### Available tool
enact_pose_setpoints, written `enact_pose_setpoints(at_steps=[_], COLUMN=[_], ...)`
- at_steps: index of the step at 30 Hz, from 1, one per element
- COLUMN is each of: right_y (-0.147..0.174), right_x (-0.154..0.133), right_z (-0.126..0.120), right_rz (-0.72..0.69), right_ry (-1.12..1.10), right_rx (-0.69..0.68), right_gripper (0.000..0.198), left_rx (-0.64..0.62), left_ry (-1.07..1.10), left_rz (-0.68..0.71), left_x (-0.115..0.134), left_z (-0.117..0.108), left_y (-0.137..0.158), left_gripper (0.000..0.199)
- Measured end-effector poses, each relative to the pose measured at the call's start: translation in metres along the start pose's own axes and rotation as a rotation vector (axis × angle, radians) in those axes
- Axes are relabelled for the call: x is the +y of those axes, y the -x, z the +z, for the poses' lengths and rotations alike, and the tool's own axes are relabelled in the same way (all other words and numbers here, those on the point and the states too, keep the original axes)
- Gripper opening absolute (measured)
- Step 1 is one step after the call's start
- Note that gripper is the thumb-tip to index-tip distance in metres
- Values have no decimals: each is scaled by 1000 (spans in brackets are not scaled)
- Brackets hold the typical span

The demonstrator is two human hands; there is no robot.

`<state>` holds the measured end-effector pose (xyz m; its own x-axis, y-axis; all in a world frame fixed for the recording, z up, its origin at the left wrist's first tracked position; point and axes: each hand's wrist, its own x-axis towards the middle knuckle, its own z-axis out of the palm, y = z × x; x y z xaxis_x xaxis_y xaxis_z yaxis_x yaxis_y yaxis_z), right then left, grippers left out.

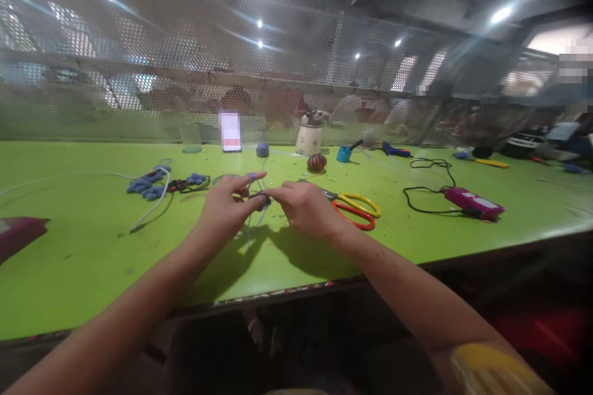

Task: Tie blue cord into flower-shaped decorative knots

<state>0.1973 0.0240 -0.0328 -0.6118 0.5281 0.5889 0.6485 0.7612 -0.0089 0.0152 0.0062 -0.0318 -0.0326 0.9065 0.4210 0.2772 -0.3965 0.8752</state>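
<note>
My left hand (pixel 230 202) pinches a small piece of blue-purple yarn work (pixel 264 200) between thumb and fingers, its index finger stretched out with yarn around it. A strand runs from that finger back to a blue-purple yarn ball (pixel 262 150), and pale loose ends hang below the piece. My right hand (pixel 303 207) is closed, its fingertips pressed together at the piece's right edge; whether a thin tool sits in them is hidden. Just right of this hand lie scissors (pixel 356 210) with one yellow and one red handle.
Blue knitted flower shapes (pixel 149 185) and a cord lie left on the green table (pixel 115 284). Behind stand a lit phone (pixel 230 131), a clear cup (pixel 191 139), a cream jug (pixel 309 136), a striped yarn ball (pixel 317 163) and a blue pot (pixel 344 153). A magenta box (pixel 473 203) trails a black cable.
</note>
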Motion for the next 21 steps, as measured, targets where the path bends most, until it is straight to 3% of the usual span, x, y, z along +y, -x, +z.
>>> enact_pose_setpoints(at_steps=[4, 9, 15, 18, 21], right_y=[0, 0, -1, -4, -7], right_x=[-4, -11, -17, -19, -20], right_z=[-1, 0, 5, 7, 8], right_rz=[31, 78, 217, 433, 669], right_ry=[-51, -107, -506, -809, -1145], right_rx=[32, 54, 183, 176, 127], right_gripper=[32, 32, 31, 24, 20], left_rx=[-6, -22, 8, 52, 139], left_ry=[-43, -3, 40, -88, -351], left_rz=[16, -44, -56, 66, 310], left_x=[2, 9, 8, 6, 4], left_z=[4, 6, 5, 6, 9], left_y=[1, 0, 1, 3, 7], left_gripper=[59, 57, 53, 46, 40])
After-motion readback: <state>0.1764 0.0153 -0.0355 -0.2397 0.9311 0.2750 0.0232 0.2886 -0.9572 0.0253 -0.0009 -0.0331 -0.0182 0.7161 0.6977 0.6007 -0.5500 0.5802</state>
